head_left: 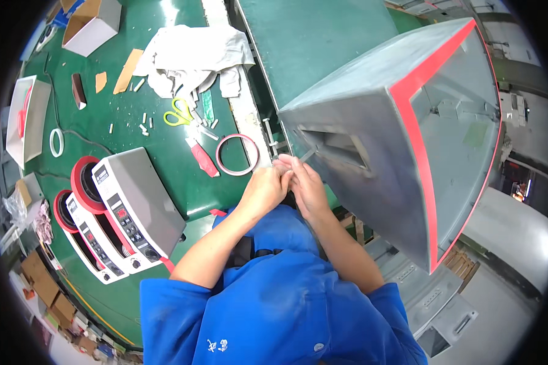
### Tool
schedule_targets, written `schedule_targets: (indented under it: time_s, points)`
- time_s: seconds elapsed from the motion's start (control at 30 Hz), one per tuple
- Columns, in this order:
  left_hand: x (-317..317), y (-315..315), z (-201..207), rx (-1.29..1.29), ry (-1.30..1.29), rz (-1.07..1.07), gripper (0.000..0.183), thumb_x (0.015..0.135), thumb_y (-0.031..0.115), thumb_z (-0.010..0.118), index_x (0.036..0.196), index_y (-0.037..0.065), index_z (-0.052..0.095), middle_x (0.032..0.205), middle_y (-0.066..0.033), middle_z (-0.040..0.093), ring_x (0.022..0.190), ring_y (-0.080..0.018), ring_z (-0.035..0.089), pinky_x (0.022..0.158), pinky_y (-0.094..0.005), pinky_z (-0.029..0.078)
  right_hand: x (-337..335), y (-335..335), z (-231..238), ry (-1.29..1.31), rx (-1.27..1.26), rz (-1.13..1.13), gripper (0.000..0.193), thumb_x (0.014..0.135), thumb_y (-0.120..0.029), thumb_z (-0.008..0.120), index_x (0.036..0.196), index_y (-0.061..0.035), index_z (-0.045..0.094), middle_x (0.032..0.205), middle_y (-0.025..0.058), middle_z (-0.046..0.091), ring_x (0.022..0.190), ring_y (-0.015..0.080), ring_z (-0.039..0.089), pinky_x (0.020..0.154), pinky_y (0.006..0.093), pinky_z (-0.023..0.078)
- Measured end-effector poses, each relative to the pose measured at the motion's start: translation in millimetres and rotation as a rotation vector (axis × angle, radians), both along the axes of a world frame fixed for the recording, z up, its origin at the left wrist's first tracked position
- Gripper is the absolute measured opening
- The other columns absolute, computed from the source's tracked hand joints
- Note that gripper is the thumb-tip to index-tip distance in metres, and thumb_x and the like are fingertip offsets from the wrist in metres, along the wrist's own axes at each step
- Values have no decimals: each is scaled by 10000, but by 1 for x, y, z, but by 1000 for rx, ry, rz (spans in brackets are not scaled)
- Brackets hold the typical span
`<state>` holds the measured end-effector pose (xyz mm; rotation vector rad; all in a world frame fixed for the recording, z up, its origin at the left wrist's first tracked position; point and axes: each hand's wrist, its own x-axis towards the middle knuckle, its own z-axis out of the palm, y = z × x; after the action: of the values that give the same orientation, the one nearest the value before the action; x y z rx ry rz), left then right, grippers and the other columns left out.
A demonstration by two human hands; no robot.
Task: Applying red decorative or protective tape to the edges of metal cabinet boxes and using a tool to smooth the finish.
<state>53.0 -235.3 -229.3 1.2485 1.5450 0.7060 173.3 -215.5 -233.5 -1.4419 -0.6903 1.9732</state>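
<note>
My left hand (266,190) and my right hand (307,185) meet in front of my body, both with fingers closed. The left fingers curl in toward the right thumb; whatever they pinch is hidden. From the right fingertips a small pale strip (309,153) points toward a large grey housing (347,109), too small to identify. Red tape (421,140) lines the housing's open edge, and a rectangular opening (338,148) is cut in its near side. Left of my hands lies a thin ring of tape (218,157).
On the green table (164,131) lie yellow-handled scissors (178,113), a red-wrapped piece (203,159), white cloths (192,55) and several small scraps. Tape dispensers (141,198) with red rolls stand at the left. A white box (94,27) and a white tray (35,118) sit farther out.
</note>
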Motion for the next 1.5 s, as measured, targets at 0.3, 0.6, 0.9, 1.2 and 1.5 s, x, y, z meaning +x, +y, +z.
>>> schedule_targets:
  time_s: [0.3, 0.6, 0.9, 1.2, 1.5]
  points:
    - [-39, -14, 24, 110, 328, -95, 244, 781, 179, 602, 1007, 87, 611, 659, -140, 591, 595, -289, 595, 538, -358, 454, -26, 0, -6, 377, -48, -195, 347, 946, -292, 339, 992, 7, 510, 1040, 183, 564, 998, 240, 532, 887, 365, 389]
    - [-69, 22, 41, 338, 739, -240, 147, 765, 273, 608, 793, 136, 651, 575, -58, 536, 498, -254, 559, 431, -359, 418, -36, 14, -4, 582, -144, -283, 328, 936, -347, 347, 1034, -64, 480, 1065, 126, 547, 1023, 224, 495, 902, 354, 366]
    - [-83, 65, 50, 453, 758, -479, 104, 721, 207, 601, 699, 111, 636, 593, -76, 552, 541, -258, 577, 464, -364, 437, -42, 22, 1, 585, -97, -380, 316, 930, -339, 366, 1044, -62, 467, 1112, 133, 517, 1034, 233, 491, 941, 354, 361]
    - [-91, 95, 57, 479, 755, -641, 106, 676, 170, 568, 727, 113, 642, 627, -75, 574, 578, -245, 596, 492, -361, 458, -51, 32, 3, 682, -92, -466, 309, 921, -311, 395, 1058, -44, 468, 1143, 153, 495, 1054, 246, 493, 973, 364, 370]
    - [-95, 104, 45, 537, 693, -637, 101, 666, 193, 638, 701, 99, 627, 544, -53, 501, 499, -237, 548, 425, -356, 413, -53, 33, 5, 666, -79, -421, 289, 916, -302, 414, 1065, -61, 468, 1168, 133, 483, 1101, 244, 461, 986, 358, 359]
